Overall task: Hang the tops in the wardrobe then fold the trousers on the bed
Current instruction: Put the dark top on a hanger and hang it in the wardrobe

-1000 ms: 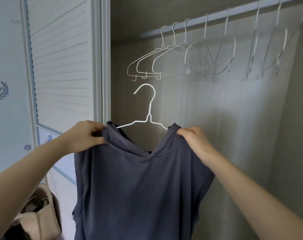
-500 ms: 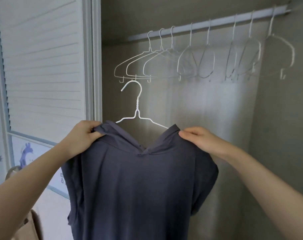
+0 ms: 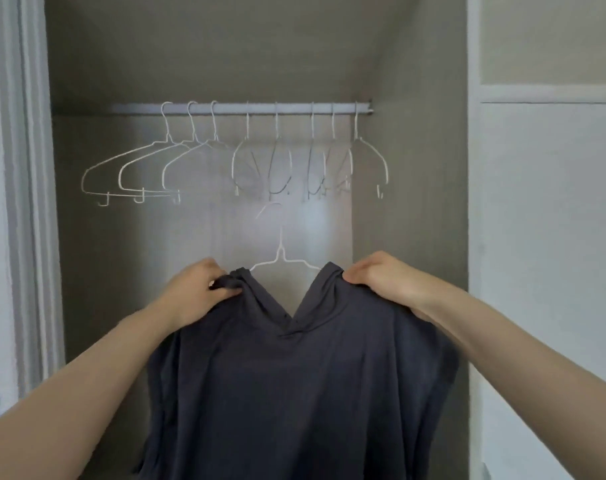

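Observation:
A dark grey V-neck top (image 3: pixel 301 386) hangs on a white wire hanger (image 3: pixel 281 254) that I hold up in front of the open wardrobe. My left hand (image 3: pixel 194 292) pinches the top's left shoulder over the hanger's arm. My right hand (image 3: pixel 381 278) grips the right shoulder the same way. The hanger's hook sticks up between my hands, well below the white rail (image 3: pixel 242 108) and free of it. Most of the hanger's arms are hidden under the cloth.
Several empty white wire hangers (image 3: pixel 135 174) hang along the rail, three fanned to the left, the others bunched right. The wardrobe's grey back wall (image 3: pixel 294 64) lies behind. A white door frame (image 3: pixel 28 202) stands left, a white panel (image 3: pixel 544 237) right.
My view has swung right and squared up to the wardrobe, so the rail now runs level. The top and hanger stay gripped in both hands, now centred under the rail.

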A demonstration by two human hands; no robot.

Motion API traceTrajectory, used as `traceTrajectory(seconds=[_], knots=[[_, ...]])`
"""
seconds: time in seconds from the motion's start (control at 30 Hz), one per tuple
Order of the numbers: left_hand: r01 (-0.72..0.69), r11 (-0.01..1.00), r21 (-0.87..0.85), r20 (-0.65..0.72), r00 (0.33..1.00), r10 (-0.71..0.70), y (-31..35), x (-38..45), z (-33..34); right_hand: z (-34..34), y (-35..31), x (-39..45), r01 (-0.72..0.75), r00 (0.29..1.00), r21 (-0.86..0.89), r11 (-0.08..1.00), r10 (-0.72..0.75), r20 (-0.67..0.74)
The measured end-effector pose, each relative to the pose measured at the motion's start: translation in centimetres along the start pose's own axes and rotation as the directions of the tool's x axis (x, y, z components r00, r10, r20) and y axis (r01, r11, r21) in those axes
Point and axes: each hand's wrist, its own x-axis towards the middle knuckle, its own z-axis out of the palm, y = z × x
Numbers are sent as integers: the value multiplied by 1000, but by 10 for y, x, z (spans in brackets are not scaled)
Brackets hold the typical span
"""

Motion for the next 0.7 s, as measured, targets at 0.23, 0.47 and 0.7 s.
traceTrajectory(seconds=[0.23, 0.47, 0.7], knots=[[-62, 994, -88, 242, 967, 81, 72, 50, 58, -66, -16, -29, -218, 967, -141, 966, 194, -168], [-167, 968, -186, 259, 942, 212, 118, 90, 82, -88, -35, -39, -462, 876, 13, 887, 459, -148], [-218, 915, -340, 218, 928, 302, 159, 128, 99, -102, -45, -43, -418, 867, 97, 903, 429, -254]])
